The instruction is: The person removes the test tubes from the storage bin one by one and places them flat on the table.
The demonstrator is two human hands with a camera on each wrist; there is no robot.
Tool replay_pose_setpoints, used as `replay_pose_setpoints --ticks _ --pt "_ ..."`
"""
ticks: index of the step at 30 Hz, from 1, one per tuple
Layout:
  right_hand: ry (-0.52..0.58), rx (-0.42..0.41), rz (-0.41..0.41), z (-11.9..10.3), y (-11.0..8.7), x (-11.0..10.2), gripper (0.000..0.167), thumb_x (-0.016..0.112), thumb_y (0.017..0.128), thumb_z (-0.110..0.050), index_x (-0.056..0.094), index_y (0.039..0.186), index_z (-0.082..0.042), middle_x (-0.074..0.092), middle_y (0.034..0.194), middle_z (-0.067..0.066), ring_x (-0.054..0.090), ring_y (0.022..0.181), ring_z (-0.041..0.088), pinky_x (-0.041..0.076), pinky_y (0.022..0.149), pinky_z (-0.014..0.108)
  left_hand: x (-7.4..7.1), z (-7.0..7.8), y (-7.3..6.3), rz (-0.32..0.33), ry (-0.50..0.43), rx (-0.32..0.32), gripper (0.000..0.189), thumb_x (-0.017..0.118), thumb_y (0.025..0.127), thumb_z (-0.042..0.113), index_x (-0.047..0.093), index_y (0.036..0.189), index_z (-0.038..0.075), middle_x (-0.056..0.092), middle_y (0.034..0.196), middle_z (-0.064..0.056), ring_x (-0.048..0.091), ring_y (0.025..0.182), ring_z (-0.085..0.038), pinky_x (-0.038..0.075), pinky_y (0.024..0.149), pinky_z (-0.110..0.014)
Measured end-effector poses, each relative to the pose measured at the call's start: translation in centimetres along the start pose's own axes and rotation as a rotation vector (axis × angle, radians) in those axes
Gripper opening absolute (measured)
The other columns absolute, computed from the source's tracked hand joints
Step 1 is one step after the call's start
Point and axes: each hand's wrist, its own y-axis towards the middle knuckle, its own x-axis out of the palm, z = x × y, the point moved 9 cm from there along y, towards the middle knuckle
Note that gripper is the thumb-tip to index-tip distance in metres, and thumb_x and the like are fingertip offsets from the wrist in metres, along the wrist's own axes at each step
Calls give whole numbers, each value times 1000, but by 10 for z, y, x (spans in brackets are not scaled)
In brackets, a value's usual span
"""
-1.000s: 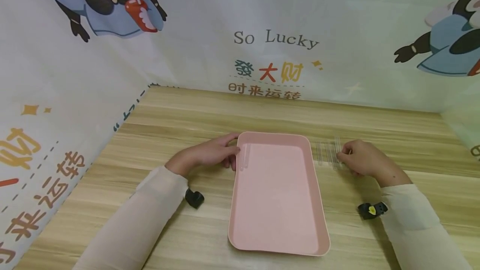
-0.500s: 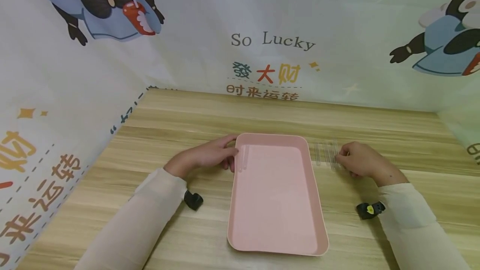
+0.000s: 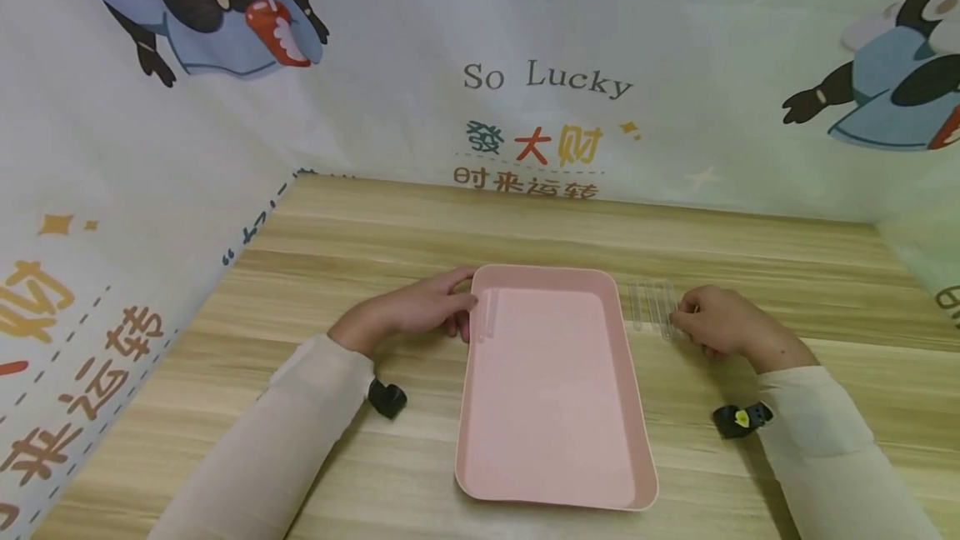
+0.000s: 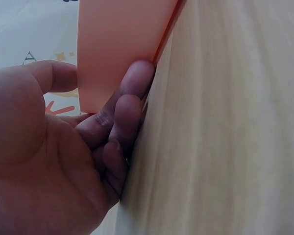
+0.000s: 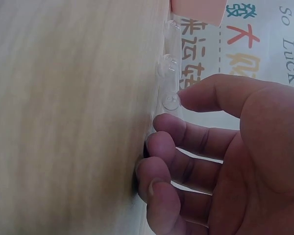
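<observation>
A pink tray lies on the wooden table. My left hand holds its far left side; in the left wrist view the thumb touches the rim and curled fingers press the outer wall near the table. Two clear test tubes lie inside the tray at its upper left. Right of the tray, several clear test tubes lie side by side on the table. My right hand pinches the rightmost test tube between thumb and index finger, near its rounded end. Its other fingers are curled close to the tabletop.
A printed white cloth hangs behind the table and along its left and right sides. A black wrist camera sits at the left sleeve, another black wrist camera at the right.
The test tube in my right hand has come down and level with the row beside it. My right hand has shifted very little; the left hand and tray stay put.
</observation>
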Motion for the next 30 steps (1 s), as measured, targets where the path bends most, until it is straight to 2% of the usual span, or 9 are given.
replay_pose_setpoints --ticks 15,30 --pt "-2 1 -7 -2 -1 -2 26 49 101 -22 59 86 -3 53 59 -1 49 50 12 48 52 31 -1 4 0 1 -8 -7 51 40 105 17 29 155 17 68 79 -11 62 71 -17 52 69 -28" --pt "-9 3 -12 -1 0 1 26 49 101 -23 58 86 -4 52 59 -1 48 49 12 47 52 30 -1 0 1 2 -7 -12 50 41 105 17 30 154 17 68 80 -11 62 71 -17 52 69 -27"
